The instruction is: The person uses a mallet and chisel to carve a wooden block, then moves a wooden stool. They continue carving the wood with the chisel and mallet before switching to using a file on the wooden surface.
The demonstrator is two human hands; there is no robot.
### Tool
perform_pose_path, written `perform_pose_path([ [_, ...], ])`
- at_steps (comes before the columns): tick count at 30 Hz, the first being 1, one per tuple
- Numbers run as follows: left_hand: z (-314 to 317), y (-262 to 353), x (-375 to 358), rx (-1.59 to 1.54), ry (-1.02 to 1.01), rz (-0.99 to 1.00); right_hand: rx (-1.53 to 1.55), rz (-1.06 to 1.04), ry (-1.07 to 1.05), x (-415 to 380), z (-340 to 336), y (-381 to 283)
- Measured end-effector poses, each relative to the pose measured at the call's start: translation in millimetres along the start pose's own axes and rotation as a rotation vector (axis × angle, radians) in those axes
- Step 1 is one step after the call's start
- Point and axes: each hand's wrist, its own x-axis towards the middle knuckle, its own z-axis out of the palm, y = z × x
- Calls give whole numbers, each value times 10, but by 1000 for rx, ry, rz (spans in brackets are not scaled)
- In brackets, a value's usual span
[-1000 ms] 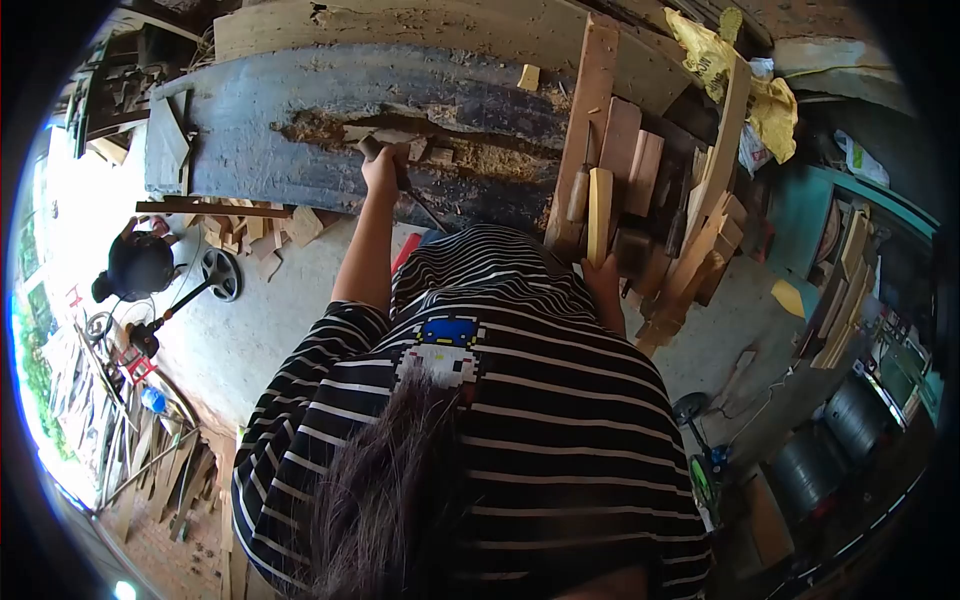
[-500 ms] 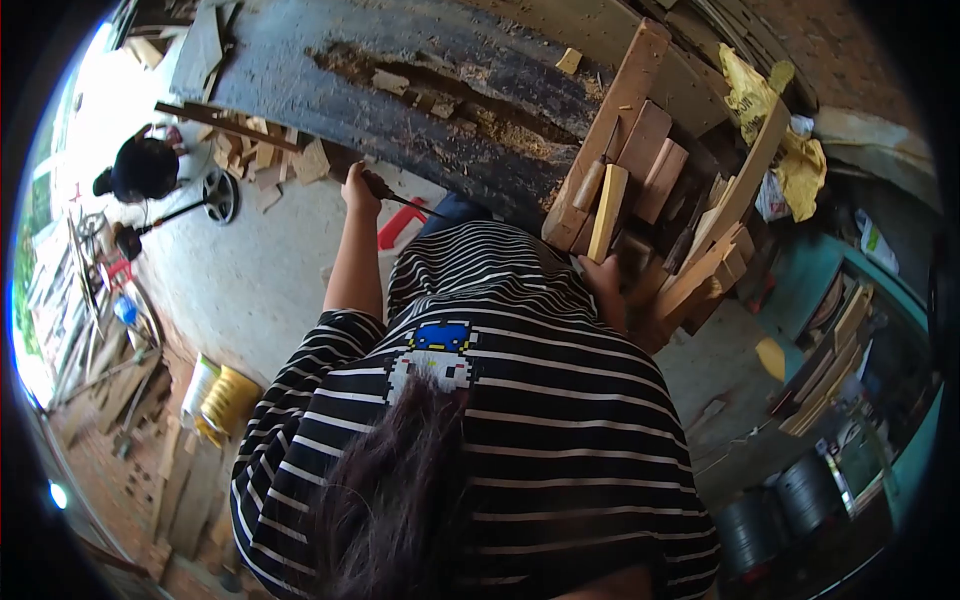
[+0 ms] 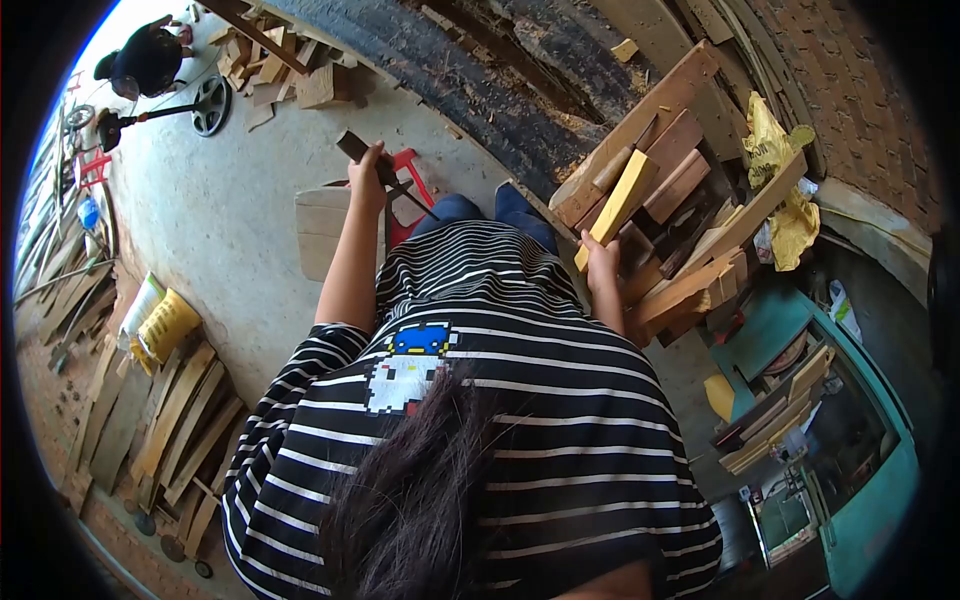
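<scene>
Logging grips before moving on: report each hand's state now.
Left hand: closed around a dark-handled tool.
Right hand: closed on the lower end of a yellowish wood block.

A yellow sack [image 3: 167,328] lies beside a white sack [image 3: 141,303], near wooden boards [image 3: 178,412].

My left grip [image 3: 370,168] is closed around a dark tool [image 3: 352,146], its thin shaft slanting down toward my jeans [image 3: 455,210]. My right grip [image 3: 597,254] holds the lower end of a yellow wood piece [image 3: 622,200], which tilts up and to the right, near a wooden-handled tool [image 3: 612,170]. Reddish wood blocks [image 3: 679,185] lie just beyond it. Ahead of me, the dark desk [image 3: 440,70] has a long, ragged hollow, with wood crumbs scattered about it. A red stool [image 3: 408,170] stands on the concrete floor [image 3: 270,170] beside my left forearm, and another person [image 3: 150,62] is well off to the left.
</scene>
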Motion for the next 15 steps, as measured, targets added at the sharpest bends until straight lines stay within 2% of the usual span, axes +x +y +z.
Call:
perform_pose_path([
  [1, -36, -103, -73, -53, 17, -26, -13, 0, 2, -57, 40, -6],
  [3, -244, -296, -240, 29, 22, -157, -176, -364, 108, -203, 150, 16],
  [5, -535, -464, -307, 69, 0, -136, -236, -333, 71, -342, 254, 27],
  [8, -775, -465, -489, 137, -39, -117, -357, -490, -67, -531, 475, 157],
  [10, -893, -351, -655, 177, -97, -75, -346, -412, -223, -818, 740, 122],
  [12, -1008, -318, -797, 28, -78, -53, -381, -441, -377, -1005, 1037, 222],
  [15, -1190, -82, -1003, -161, -63, -53, -488, -269, -745, -1308, 1544, 227],
])
